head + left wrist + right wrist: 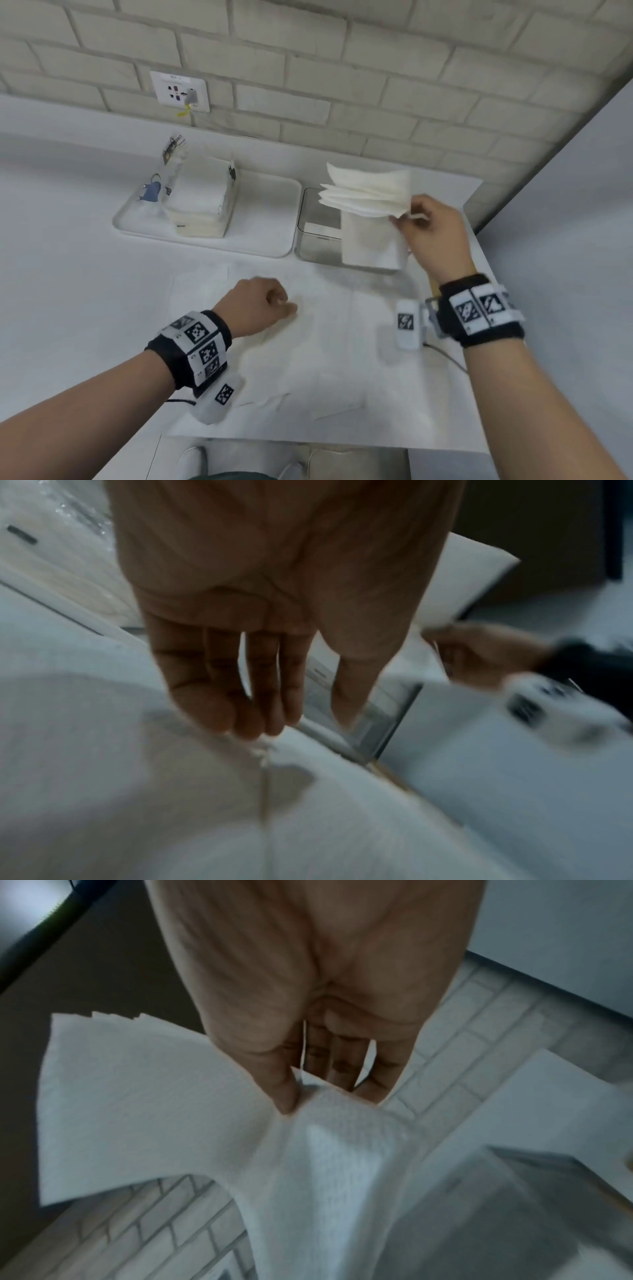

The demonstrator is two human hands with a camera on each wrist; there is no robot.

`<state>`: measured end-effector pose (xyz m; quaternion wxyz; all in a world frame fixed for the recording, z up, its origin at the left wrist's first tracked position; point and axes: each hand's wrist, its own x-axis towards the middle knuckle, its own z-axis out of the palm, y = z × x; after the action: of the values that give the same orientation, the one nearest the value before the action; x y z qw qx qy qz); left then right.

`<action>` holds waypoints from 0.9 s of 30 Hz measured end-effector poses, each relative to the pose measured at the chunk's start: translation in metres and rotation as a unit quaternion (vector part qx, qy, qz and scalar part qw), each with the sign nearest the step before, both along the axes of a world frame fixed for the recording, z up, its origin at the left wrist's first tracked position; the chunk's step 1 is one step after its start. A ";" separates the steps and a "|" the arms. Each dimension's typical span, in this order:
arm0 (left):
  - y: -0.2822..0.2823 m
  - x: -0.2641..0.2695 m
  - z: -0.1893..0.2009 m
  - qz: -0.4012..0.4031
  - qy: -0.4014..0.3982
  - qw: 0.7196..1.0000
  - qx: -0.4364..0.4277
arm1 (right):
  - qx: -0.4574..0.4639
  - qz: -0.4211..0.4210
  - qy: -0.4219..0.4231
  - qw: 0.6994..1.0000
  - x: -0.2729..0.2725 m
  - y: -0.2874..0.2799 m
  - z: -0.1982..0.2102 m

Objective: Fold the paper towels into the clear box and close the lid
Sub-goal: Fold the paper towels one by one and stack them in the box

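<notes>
My right hand (407, 219) pinches a fanned stack of folded white paper towels (368, 193) by one corner, holding it just above the clear box (303, 222). In the right wrist view the thumb and fingers of this hand (308, 1096) squeeze the towels (154, 1110). A folded white towel (370, 240) stands in the box's right half. My left hand (263, 305) rests its fingertips on a flat paper towel sheet (308, 359) on the table. Its fingers (246, 718) reach down and touch the sheet (154, 791), holding nothing.
A white tray (267, 236) left of the box carries an opened pack of paper towels (198, 202). A brick wall with a socket (180, 90) runs behind. The table's front edge (308, 442) is close to me.
</notes>
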<state>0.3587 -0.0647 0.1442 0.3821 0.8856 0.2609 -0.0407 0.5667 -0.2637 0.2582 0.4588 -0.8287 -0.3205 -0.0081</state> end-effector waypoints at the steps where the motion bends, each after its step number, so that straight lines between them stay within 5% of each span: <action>1: -0.003 -0.003 -0.007 -0.024 0.049 0.998 0.017 | -0.001 -0.010 -0.019 1.000 0.016 0.006 0.007; 3: -0.008 -0.005 -0.017 -0.041 0.096 0.993 0.051 | -0.031 -0.017 -0.048 0.998 0.048 0.024 0.020; 7: -0.013 -0.008 -0.022 0.005 0.059 0.993 0.105 | -0.175 0.032 -0.105 0.978 0.098 0.062 0.026; 14: 0.004 -0.014 -0.027 0.058 0.100 0.984 0.135 | -0.456 0.189 -0.062 0.868 0.133 0.110 -0.008; 22: 0.024 -0.003 -0.031 0.028 0.133 0.979 0.155 | -0.520 0.227 -0.018 0.823 0.145 0.134 -0.039; 27: 0.038 0.008 -0.022 0.032 0.151 0.979 0.135 | -0.493 0.208 -0.035 0.844 0.138 0.135 -0.025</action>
<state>0.3664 -0.0266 0.1219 0.2167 0.9038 0.3469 -0.1262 0.7042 -0.1282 0.2327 -0.0308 -0.8588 -0.4627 0.2177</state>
